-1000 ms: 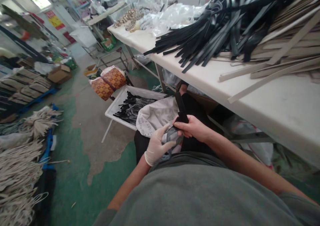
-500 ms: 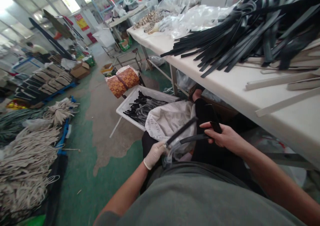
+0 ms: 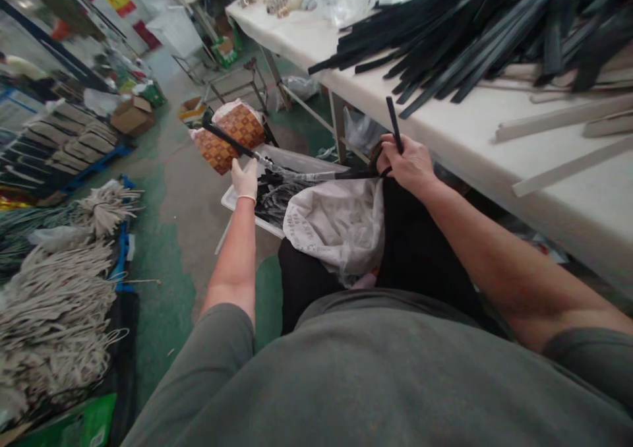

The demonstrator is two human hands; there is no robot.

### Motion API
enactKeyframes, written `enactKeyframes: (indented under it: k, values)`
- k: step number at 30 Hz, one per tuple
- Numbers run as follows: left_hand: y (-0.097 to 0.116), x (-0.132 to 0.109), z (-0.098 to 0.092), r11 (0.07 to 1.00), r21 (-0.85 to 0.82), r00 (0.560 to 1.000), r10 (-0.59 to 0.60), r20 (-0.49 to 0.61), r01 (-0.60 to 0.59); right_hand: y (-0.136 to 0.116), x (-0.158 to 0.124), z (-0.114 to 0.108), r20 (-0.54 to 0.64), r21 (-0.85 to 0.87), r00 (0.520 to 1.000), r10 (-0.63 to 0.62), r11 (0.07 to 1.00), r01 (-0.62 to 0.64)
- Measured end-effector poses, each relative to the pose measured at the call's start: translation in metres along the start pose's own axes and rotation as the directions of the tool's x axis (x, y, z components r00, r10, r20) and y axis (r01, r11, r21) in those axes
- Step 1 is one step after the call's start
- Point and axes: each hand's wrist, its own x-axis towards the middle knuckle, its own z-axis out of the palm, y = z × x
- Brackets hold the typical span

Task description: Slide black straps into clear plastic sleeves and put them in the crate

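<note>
A black strap point(image 3: 363, 175), partly in clear plastic film, stretches between my two hands above a white bin. My left hand point(image 3: 244, 179), in a pale glove, is closed on its left part, and a black end sticks out up and left past the fingers. My bare right hand point(image 3: 408, 163) grips the other end, with a black strip standing up between its fingers. Under the strap, the white bin point(image 3: 270, 226) holds many black strips point(image 3: 281, 200). A white woven sack point(image 3: 316, 219) with crumpled clear plastic lies open at my lap.
On the right, a white-topped table point(image 3: 455, 127) bears a heap of black strips point(image 3: 445, 45) and pale strips point(image 3: 558, 119). A stool with a checkered cushion point(image 3: 242, 127) stands beyond the bin. Bundled beige cords point(image 3: 54, 308) lie at left.
Both hands have moved forward, away from my lap, and farther apart. The strap, bent near my lap before, is now drawn out straight over the bin. The view has tilted down.
</note>
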Motion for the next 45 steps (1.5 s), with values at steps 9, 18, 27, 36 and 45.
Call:
enactKeyframes:
  k: [9,18,27,36,45]
  values:
    - [-0.038,-0.206,0.084,0.93,0.312,0.627,-0.127,0.769,-0.195,0.06,-0.098,-0.01,0.371,0.153,0.856,0.36,0.886,-0.439]
    - [-0.018,-0.237,0.112,0.971,0.221,0.642,-0.228,0.732,0.093,0.073,-0.119,-0.018,0.397,0.206,0.847,0.353,0.866,-0.457]
    - [0.055,-0.258,0.059,0.859,-0.278,0.676,-0.101,0.73,0.429,0.023,-0.125,0.017,0.788,0.172,0.555,0.266,0.77,-0.614]
    - [0.039,-0.286,0.042,0.746,-0.283,0.672,-0.284,0.684,0.603,-0.014,-0.106,0.029,0.504,0.343,0.847,0.171,0.86,-0.377]
    - [0.041,-0.286,0.028,0.84,-0.128,0.486,-0.174,0.856,0.528,-0.036,-0.087,0.031,0.49,0.197,0.872,-0.018,0.976,-0.09]
